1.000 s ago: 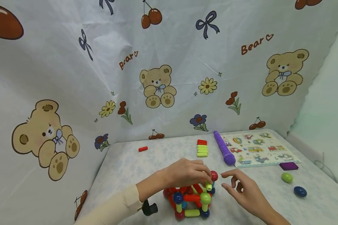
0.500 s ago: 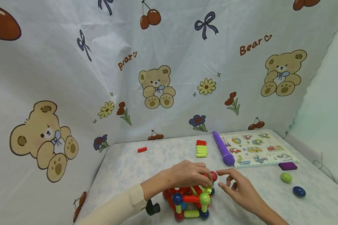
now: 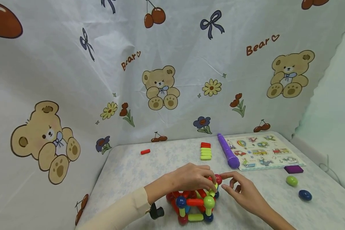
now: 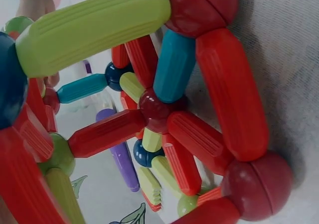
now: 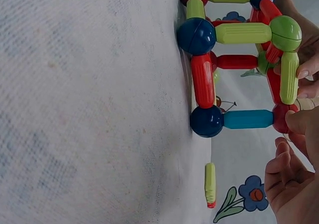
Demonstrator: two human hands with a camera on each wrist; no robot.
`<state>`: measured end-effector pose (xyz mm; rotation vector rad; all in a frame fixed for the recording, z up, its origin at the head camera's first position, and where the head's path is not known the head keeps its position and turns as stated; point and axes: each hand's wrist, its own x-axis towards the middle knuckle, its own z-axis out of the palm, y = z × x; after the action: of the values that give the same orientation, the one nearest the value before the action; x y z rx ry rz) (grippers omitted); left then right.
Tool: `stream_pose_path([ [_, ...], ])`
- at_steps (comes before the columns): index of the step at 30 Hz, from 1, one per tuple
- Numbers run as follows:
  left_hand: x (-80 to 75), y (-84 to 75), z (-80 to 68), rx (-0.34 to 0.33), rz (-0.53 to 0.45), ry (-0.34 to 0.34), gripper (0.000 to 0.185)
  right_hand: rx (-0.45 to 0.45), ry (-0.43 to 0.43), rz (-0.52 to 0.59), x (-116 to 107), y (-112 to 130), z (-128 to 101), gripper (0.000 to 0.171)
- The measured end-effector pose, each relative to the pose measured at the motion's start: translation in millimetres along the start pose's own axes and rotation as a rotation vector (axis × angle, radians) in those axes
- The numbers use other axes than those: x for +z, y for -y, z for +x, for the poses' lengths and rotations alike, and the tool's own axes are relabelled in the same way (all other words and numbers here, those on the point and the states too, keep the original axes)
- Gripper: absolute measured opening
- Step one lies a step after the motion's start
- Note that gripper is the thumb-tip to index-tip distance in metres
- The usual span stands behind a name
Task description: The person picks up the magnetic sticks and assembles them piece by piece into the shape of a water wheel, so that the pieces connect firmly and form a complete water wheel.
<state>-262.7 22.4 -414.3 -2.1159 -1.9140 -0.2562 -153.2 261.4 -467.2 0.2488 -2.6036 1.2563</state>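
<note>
A frame of coloured rods and balls (image 3: pixel 195 202) stands on the table in front of me. At its top right, my left hand (image 3: pixel 191 177) pinches a yellow-green rod (image 5: pixel 289 79) with thumb and fingers. One end of that rod meets a green ball (image 5: pixel 286 33), and the other is at a red ball (image 3: pixel 218 179). My right hand (image 3: pixel 245 191) reaches in from the right, its index fingertip at the red ball and thumb just below. In the left wrist view, red rods (image 4: pixel 232 94) and dark red balls (image 4: pixel 256 185) fill the foreground; the left fingers are mostly hidden.
Several yellow-green rods and red ones (image 3: pixel 206 151) lie in a row behind the frame, with a single red rod (image 3: pixel 145 151) farther left. A purple toy microphone (image 3: pixel 228 151) lies beside a picture board (image 3: pixel 261 151). Green (image 3: pixel 291 180) and blue (image 3: pixel 305 195) ovals sit at right.
My right hand has moved left, bringing its index fingertip to the red ball. My left hand still holds the yellow-green rod, whose lower end has shifted up slightly toward the ball.
</note>
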Motion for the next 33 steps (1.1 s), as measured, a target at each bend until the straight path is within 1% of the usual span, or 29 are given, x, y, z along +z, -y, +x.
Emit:
stream_pose_path([
  [5, -2.5, -0.8, 1.2, -0.008, 0.03, 0.04, 0.017, 0.014, 0.004, 0.017, 1, 0, 0, 0.031],
  [8, -7.2, 0.2, -1.8, -0.037, 0.033, 0.048, 0.018, 0.018, 0.008, 0.02, 1, 0, 0, 0.031],
  [10, -12.3, 2.3, -7.3, -0.073, 0.025, 0.025, 0.019, 0.02, 0.011, 0.017, 1, 0, 0, 0.031],
  [11, -15.1, 4.1, -11.6, -0.096, 0.01, 0.0, 0.02, 0.021, 0.013, 0.015, 1, 0, 1, 0.031],
  [13, -21.5, 8.0, -22.2, -0.147, -0.03, -0.071, 0.022, 0.024, 0.016, 0.01, 1, 1, 2, 0.03],
  [15, -27.5, 12.2, -35.8, -0.214, -0.07, -0.159, 0.023, 0.027, 0.02, 0.003, 1, 1, 2, 0.03],
  [17, -32.0, 15.4, -52.3, -0.308, -0.138, -0.248, 0.024, 0.031, 0.025, -0.001, 1, 0, 3, 0.03],
  [19, -34.3, 16.3, -71.3, -0.429, -0.221, -0.309, 0.026, 0.042, 0.039, -0.001, 2, -1, 4, 0.031],
  [21, -33.0, 15.1, -91.9, -0.565, -0.343, -0.343, 0.029, 0.057, 0.069, 0.006, 3, -2, 6, 0.034],
  [23, -28.2, 12.4, -112.1, -0.698, -0.497, -0.339, 0.032, 0.076, 0.112, 0.011, 5, -4, 7, 0.038],
  [24, -25.3, 10.6, -121.3, -0.758, -0.58, -0.325, 0.033, 0.086, 0.135, 0.014, 6, -5, 8, 0.04],
  [26, -17.4, 6.3, -138.6, -0.849, -0.724, -0.286, 0.038, 0.099, 0.183, 0.017, 8, -9, 8, 0.044],
  [28, -7.7, 1.6, -153.5, -0.918, -0.833, -0.244, 0.041, 0.104, 0.226, 0.018, 11, -12, 9, 0.046],
  [30, 2.3, -3.4, -164.6, -0.963, -0.892, -0.208, 0.043, 0.11, 0.263, 0.027, 13, -16, 10, 0.049],
  [33, 17.0, -11.4, -175.1, -1.013, -0.892, -0.158, 0.04, 0.105, 0.322, 0.052, 19, -22, 12, 0.051],
])
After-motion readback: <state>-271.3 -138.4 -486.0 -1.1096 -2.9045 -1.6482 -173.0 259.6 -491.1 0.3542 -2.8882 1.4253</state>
